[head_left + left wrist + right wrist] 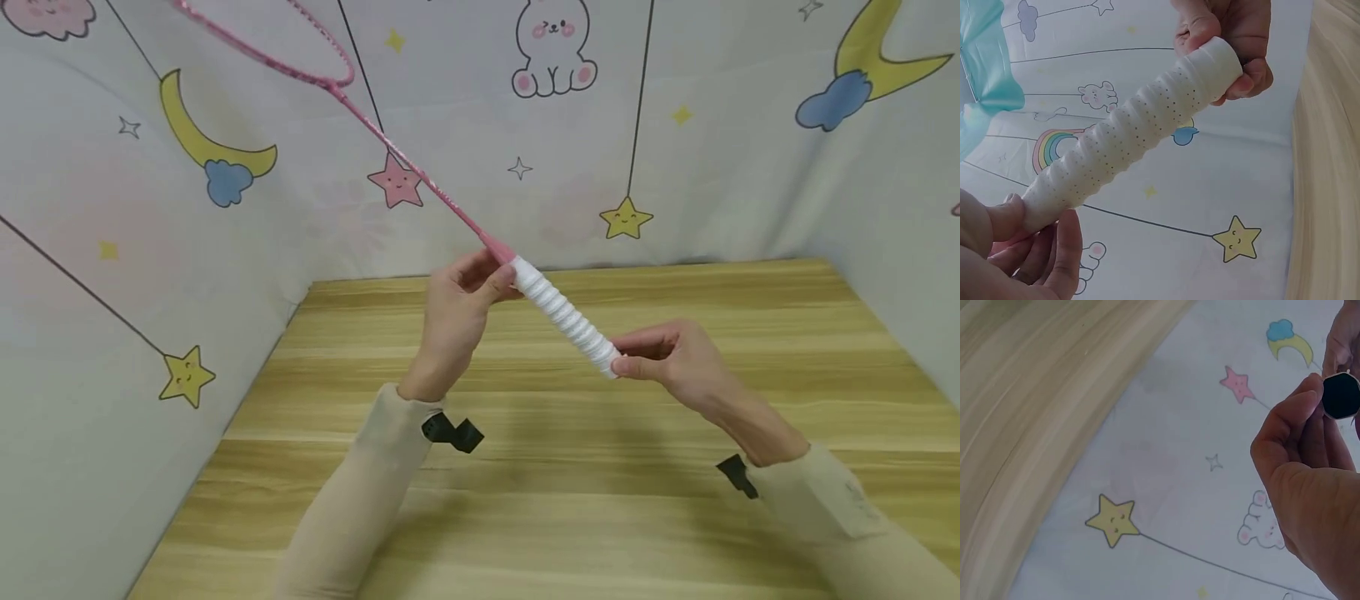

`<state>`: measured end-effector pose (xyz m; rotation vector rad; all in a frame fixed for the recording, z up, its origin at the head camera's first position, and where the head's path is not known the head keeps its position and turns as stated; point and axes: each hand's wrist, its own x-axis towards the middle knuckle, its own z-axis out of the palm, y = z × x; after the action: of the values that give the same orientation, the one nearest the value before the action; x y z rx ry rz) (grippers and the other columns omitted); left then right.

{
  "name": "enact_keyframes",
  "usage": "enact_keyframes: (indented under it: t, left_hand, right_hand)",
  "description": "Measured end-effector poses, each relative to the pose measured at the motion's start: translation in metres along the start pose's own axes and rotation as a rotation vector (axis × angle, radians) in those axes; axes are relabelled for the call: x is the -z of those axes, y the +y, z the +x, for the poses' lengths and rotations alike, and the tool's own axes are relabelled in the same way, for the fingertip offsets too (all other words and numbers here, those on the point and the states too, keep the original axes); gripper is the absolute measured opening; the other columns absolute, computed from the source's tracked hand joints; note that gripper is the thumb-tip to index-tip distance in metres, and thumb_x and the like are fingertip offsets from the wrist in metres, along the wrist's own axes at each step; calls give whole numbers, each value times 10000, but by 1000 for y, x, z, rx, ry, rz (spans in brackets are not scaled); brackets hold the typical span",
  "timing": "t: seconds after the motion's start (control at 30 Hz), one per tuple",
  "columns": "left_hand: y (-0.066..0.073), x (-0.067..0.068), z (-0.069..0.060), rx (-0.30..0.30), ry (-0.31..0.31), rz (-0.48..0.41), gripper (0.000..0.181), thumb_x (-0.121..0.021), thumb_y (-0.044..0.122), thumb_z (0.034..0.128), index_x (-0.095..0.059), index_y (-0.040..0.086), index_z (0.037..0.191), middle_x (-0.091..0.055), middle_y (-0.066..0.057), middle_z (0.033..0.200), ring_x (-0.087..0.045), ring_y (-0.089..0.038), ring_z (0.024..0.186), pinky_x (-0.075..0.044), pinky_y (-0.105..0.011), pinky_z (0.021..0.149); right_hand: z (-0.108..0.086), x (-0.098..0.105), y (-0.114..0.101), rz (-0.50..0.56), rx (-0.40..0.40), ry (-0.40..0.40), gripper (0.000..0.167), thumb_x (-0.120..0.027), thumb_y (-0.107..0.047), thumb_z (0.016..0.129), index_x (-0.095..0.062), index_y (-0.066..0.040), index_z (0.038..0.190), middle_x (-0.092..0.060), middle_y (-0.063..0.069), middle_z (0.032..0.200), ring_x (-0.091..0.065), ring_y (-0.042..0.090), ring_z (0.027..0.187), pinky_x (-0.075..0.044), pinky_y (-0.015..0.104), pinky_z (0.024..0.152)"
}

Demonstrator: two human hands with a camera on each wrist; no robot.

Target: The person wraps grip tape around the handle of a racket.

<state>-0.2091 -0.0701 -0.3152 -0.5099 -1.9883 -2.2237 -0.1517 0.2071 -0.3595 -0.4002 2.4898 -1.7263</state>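
Observation:
A pink badminton racket is held up at a slant above the table, its head at the upper left and partly out of the head view. White ribbed grip tape with small holes wraps its handle. My left hand pinches the upper end of the handle, by the pink cone. At the butt end, my right hand pinches the handle between thumb and fingers. The right wrist view shows the dark butt cap beside the right hand's fingers.
Below the racket lies a wood-grain table. A white cloth backdrop printed with stars, moons and a bear surrounds its back and sides. Some turquoise fabric hangs at the left wrist view's upper left.

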Motion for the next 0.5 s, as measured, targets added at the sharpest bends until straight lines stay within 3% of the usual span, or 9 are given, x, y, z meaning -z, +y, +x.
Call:
enact_keyframes:
  t: [0.13, 0.3, 0.5]
  left_hand:
    - [-9, -3, -4, 47, 22, -88, 251, -667, 37, 1074, -701, -120, 1267, -735, -83, 1083, -759, -130, 947, -672, -356, 935]
    - [-27, -15, -13, 168, 86, -281, 285, -668, 36, 1069, -689, -144, 1289, -735, -23, 1038, -736, -131, 975, -652, -394, 1007]
    - [-46, -27, -21, 276, 182, -403, 277, -656, -9, 1059, -700, -164, 1284, -756, -34, 1014, -785, -131, 933, -648, -343, 1001]
  right_hand:
    - [-2, 14, 6, -71, -34, 49, 355, -805, -90, 987, -757, 63, 1304, -812, -189, 1036, -743, 23, 897, -615, 243, 815]
    - [-2, 28, 16, -133, -56, 96, 381, -770, -139, 1029, -731, 53, 1355, -755, -267, 1032, -716, -4, 908, -598, 201, 818]
    - [-1, 40, 24, -124, -79, 114, 415, -708, -144, 1074, -667, 59, 1433, -789, -219, 986, -747, 11, 858, -574, 144, 864]
